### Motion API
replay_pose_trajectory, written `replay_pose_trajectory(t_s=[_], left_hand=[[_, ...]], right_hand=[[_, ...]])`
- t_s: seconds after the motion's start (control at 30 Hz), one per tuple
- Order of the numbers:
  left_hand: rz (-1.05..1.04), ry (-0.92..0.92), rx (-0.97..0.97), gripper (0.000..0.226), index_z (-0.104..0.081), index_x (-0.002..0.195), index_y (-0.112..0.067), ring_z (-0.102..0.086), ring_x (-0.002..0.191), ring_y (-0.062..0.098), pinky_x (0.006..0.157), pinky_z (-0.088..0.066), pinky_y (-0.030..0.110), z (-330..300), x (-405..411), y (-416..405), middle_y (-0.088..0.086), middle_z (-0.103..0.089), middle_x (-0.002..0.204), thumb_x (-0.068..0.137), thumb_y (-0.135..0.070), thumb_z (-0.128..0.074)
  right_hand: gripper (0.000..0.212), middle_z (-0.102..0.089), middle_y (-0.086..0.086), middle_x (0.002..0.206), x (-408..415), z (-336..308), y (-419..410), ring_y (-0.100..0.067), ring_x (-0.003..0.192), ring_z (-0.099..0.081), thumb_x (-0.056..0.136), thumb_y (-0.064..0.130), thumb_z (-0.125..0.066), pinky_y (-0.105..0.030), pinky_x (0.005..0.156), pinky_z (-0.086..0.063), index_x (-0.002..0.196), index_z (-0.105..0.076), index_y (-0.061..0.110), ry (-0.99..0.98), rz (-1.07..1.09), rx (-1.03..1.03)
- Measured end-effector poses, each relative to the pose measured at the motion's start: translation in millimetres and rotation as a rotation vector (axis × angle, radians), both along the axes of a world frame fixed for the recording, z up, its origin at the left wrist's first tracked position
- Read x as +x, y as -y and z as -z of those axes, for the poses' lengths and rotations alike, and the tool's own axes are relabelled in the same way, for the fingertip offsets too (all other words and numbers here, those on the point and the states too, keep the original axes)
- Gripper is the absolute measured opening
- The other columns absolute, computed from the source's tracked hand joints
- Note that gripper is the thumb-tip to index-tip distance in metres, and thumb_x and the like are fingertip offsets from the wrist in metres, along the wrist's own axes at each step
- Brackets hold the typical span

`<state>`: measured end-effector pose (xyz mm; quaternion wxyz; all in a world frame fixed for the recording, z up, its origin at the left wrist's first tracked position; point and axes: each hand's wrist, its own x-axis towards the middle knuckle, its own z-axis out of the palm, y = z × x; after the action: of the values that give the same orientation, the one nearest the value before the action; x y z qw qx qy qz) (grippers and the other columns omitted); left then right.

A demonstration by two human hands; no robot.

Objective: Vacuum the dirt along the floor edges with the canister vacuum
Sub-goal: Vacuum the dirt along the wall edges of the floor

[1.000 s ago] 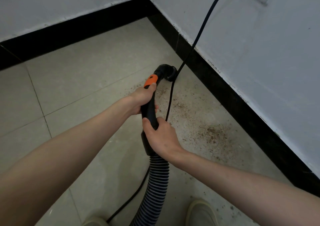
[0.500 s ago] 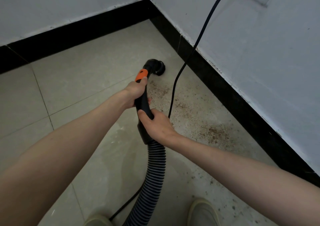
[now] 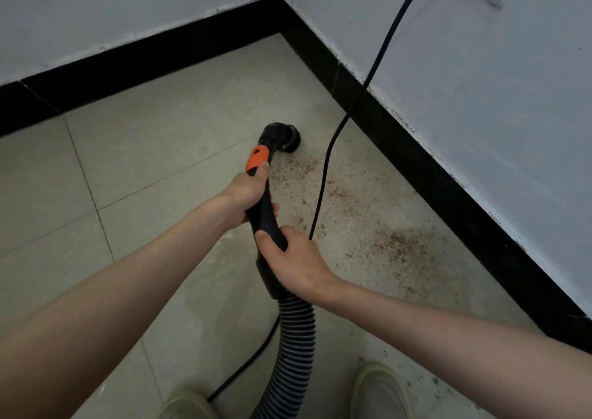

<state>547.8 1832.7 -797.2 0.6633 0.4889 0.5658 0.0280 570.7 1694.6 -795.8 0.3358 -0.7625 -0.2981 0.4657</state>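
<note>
Head view looks down on a tiled floor (image 3: pixel 153 168) in a room corner, where two pale walls (image 3: pixel 480 104) meet above a black skirting board (image 3: pixel 416 149). Both bare arms reach forward onto the black handle tube (image 3: pixel 266 216) of the vacuum. The left hand (image 3: pixel 246 194) grips the tube higher up, its fingers wrapped round it and the thumb lying along the top, just touching the orange collar (image 3: pixel 257 159). The right hand (image 3: pixel 293 263) grips the lower part of the same tube, fingers curled round it with the thumb across the front, just above where the ribbed grey hose (image 3: pixel 296 338) joins. The hose drops down between the two light shoes (image 3: pixel 379 393) at the bottom edge of the view.

Beyond the orange collar the tube bends into a round black brush nozzle (image 3: pixel 285 135), which sits on the tile at the far end of a scatter of brown dirt (image 3: pixel 394 242). The dirt runs in a band beside the right-hand skirting board, thin and speckled near the nozzle and thickest in a patch to the right of the right hand. The nozzle is near the skirting but not against it.

A black power cord (image 3: pixel 371 75) hangs down from the top of the view, crosses the wall and skirting, and reaches the floor just beside the right hand's knuckles; another stretch of it shows on the floor left of the hose
</note>
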Motion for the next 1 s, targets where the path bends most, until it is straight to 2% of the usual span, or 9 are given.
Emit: replay_pose_trajectory(t_s=[0.23,0.5,0.7,0.8,0.9,1.0], left_hand=[[0.131,0.006,-0.001,0.041,-0.041,0.107,-0.004,-0.056,0.054,0.022,0.055,-0.051,0.034,3,14,12,0.012,-0.051,0.076,0.099,-0.044,-0.039],[0.179,0.008,-0.001,0.041,-0.044,0.103,-0.004,-0.057,0.054,0.022,0.054,-0.053,0.031,5,24,15,0.011,-0.053,0.071,0.099,-0.045,-0.040],[0.049,-0.034,0.048,0.043,-0.044,0.105,-0.001,-0.056,0.053,0.022,0.054,-0.052,0.031,2,15,-3,0.011,-0.053,0.073,0.099,-0.043,-0.040],[-0.037,-0.054,0.074,0.041,-0.043,0.101,-0.001,-0.054,0.052,0.023,0.052,-0.052,0.030,-1,6,-17,0.011,-0.051,0.073,0.099,-0.042,-0.040],[-0.092,-0.068,0.094,0.040,-0.044,0.098,-0.003,-0.054,0.051,0.022,0.048,-0.051,0.028,2,-5,-24,0.010,-0.051,0.074,0.099,-0.043,-0.041],[-0.145,-0.063,0.098,0.041,-0.043,0.102,-0.002,-0.054,0.053,0.022,0.051,-0.050,0.030,6,-19,-21,0.010,-0.051,0.075,0.099,-0.043,-0.041]], right_hand=[[0.037,-0.063,-0.001,0.085,-8,-3,14,-0.023,0.083,-0.064,0.094,0.051,-0.045,-0.042,0.079,-0.055,0.096,-0.056,0.016,0.014,0.140,-0.039],[0.033,-0.060,0.001,0.081,-4,-3,17,-0.017,0.076,-0.060,0.095,0.048,-0.046,-0.034,0.070,-0.050,0.092,-0.056,0.016,0.002,0.194,-0.023],[0.032,-0.062,-0.002,0.080,0,-3,-4,-0.023,0.077,-0.063,0.095,0.048,-0.047,-0.039,0.072,-0.053,0.085,-0.053,0.019,-0.010,0.098,-0.019],[0.032,-0.061,-0.003,0.080,-1,-1,-22,-0.024,0.078,-0.062,0.095,0.048,-0.048,-0.035,0.069,-0.050,0.086,-0.053,0.018,0.001,0.034,-0.012],[0.033,-0.063,-0.006,0.086,-9,6,-31,-0.027,0.082,-0.063,0.095,0.049,-0.047,-0.038,0.073,-0.052,0.089,-0.054,0.018,-0.001,-0.013,0.001],[0.034,-0.065,-0.008,0.090,-14,13,-29,-0.028,0.085,-0.064,0.094,0.050,-0.047,-0.040,0.076,-0.054,0.092,-0.055,0.017,-0.014,-0.063,0.013]])
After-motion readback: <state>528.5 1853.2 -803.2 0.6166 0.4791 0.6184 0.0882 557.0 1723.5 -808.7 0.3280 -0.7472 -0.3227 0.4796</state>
